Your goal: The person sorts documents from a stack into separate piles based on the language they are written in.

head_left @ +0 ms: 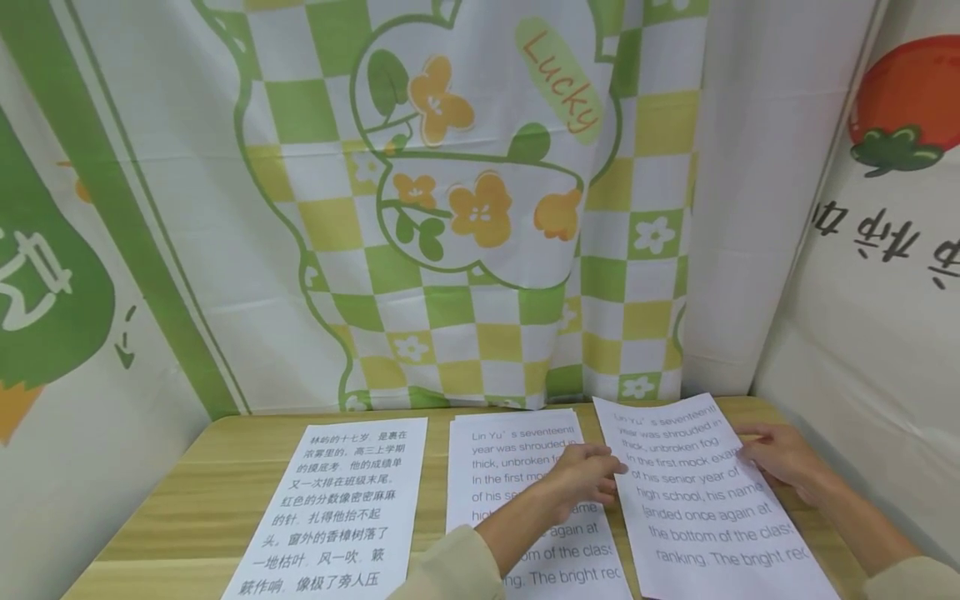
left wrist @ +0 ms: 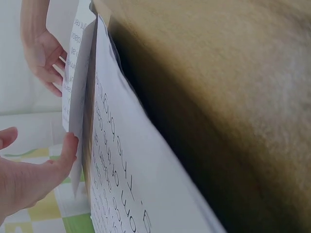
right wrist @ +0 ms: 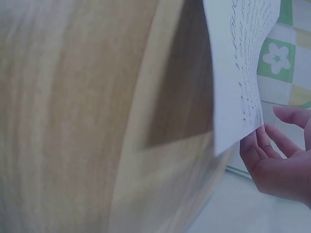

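A sheet with printed English text [head_left: 693, 500] lies at the right, its edges raised off the table between my two hands. My left hand [head_left: 577, 482] reaches over the middle papers [head_left: 468, 442], fingertips touching the sheet's left edge. In the left wrist view, that hand's thumb [left wrist: 7, 137] stands apart from the paper. At the opposite edge, my right hand [head_left: 783, 457] touches the sheet with its fingers. The right wrist view shows these fingers [right wrist: 262, 145] partly hidden at the sheet's edge and the thumb [right wrist: 290, 115] raised away from it.
To the left, a page of printed Chinese text [head_left: 337, 508] lies flat on the wooden table [head_left: 180, 508]. The middle papers form a slightly offset stack. A checked, flowered curtain [head_left: 480, 333] hangs behind the table's back edge, and printed cloth walls [head_left: 847, 333] flank it.
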Demonstrator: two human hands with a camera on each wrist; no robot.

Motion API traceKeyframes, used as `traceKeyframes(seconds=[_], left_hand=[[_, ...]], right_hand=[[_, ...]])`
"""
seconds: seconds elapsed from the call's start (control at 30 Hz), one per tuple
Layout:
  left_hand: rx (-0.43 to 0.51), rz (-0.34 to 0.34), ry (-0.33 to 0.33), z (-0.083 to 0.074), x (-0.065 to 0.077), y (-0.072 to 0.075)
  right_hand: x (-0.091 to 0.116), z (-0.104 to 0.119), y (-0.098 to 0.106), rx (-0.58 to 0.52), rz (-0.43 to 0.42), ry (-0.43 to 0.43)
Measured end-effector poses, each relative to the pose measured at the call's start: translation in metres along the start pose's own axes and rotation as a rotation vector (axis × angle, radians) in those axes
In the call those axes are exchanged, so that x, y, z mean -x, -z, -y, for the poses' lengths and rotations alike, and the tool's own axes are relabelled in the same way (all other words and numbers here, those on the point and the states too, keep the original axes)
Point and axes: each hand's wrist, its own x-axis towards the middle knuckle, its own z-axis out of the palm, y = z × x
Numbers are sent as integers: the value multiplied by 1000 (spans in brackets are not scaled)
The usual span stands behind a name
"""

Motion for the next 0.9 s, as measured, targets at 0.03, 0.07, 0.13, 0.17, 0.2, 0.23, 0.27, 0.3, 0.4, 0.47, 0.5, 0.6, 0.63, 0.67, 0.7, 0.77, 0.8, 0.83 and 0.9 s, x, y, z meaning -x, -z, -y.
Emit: traceKeyframes(seconds=[0.03, 0.07, 0.13, 0.17, 0.2, 0.23, 0.27, 0.3, 0.4, 0.47, 0.5, 0.6, 0.63, 0.67, 0.7, 0.77, 0.8, 0.83, 0.9], left_hand=[[-1, -6, 6, 0, 0, 0], [-1, -9, 9, 0, -1, -1], [1, -8, 13, 0, -1, -1], [0, -6, 14, 0, -1, -1], [-5, -2, 16, 0, -1, -1], [-7, -1, 19, 0, -1, -1], [-11, 1, 19, 0, -1, -1], [-14, 3, 20, 0, -1, -1], [-14, 10, 26, 1, -3, -3], [-6, 11, 32, 3, -3, -4], [0, 14, 34, 3, -4, -5], [10, 20, 39, 5, -4, -6], [9, 23, 39, 5, -3, -6], [8, 25, 40, 5, -3, -6], [9, 30, 41, 4, -3, -6], [12, 33, 42, 4, -3, -6], [11, 33, 41, 4, -2, -6], [11, 32, 42, 4, -3, -6], [12, 30, 42, 5, -3, -6]], right_hand=[[0, 0, 0, 3, 0, -4], [0, -1, 0, 6, 0, -8], [0, -2, 1, 7, 5, -14], [0, -3, 1, 5, 6, -17], [-1, -4, 1, 4, 8, -18], [-1, -4, 1, 9, 8, -20], [-1, -5, 2, 12, 10, -22], [-1, -6, 2, 15, 10, -27], [-2, -8, 2, 38, 4, -41], [-3, -9, 2, 56, 1, -52], [-2, -9, 2, 65, -1, -55], [-1, -9, 2, 88, 2, -57], [-1, -9, 2, 101, 2, -54], [0, -9, 2, 109, 1, -53], [0, -9, 3, 118, 0, -51], [0, -9, 4, 134, -6, -45], [0, -9, 5, 142, -10, -41], [0, -9, 6, 147, -12, -38], [0, -10, 7, 146, -14, -27]])
